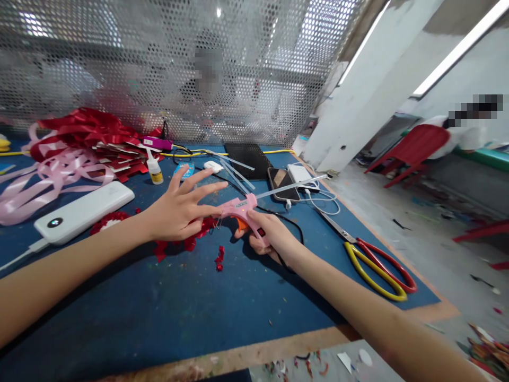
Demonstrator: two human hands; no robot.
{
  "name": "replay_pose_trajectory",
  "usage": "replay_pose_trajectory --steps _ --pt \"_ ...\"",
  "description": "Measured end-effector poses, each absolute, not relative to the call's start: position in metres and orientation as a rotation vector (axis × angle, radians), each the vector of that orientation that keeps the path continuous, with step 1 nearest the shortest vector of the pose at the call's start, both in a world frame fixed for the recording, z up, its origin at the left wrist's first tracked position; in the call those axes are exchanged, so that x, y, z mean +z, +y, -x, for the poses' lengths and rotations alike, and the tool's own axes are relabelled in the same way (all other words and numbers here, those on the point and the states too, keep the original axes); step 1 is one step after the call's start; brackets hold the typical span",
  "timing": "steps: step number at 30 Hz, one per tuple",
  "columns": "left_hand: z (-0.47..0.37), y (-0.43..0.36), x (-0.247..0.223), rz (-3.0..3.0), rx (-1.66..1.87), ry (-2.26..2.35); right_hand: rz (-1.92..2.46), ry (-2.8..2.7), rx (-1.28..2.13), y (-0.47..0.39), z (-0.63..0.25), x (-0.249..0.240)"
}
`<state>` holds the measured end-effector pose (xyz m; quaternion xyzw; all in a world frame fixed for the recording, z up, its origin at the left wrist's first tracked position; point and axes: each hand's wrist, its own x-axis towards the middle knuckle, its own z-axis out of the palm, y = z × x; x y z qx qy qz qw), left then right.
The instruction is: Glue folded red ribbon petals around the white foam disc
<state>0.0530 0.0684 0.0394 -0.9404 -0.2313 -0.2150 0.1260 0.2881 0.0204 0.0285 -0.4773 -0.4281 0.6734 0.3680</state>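
My right hand is wrapped round the handle of a pink hot glue gun with an orange trigger. A long clear glue stick juts from the back of the gun. My left hand has its fingers spread, and one fingertip is at the gun's nozzle end; whether it touches I cannot tell. Under and beside the left hand lie pieces of red ribbon, partly hidden by it. A small red scrap rests on the blue table in front of the gun.
Red ribbon and pink ribbon are heaped at the left, near a white power bank and a small glue bottle. A phone and large scissors lie right. A perforated metal screen stands behind; a person sits at far right.
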Motion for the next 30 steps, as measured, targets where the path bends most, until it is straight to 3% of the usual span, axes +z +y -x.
replay_pose_trajectory --steps 25,30 --pt "-0.056 0.064 0.041 2.829 -0.522 -0.739 1.176 -1.050 1.712 0.022 -0.289 0.026" --pt "-0.053 0.062 0.055 2.812 -0.767 -0.782 1.160 -1.066 1.683 0.022 -0.290 0.024"
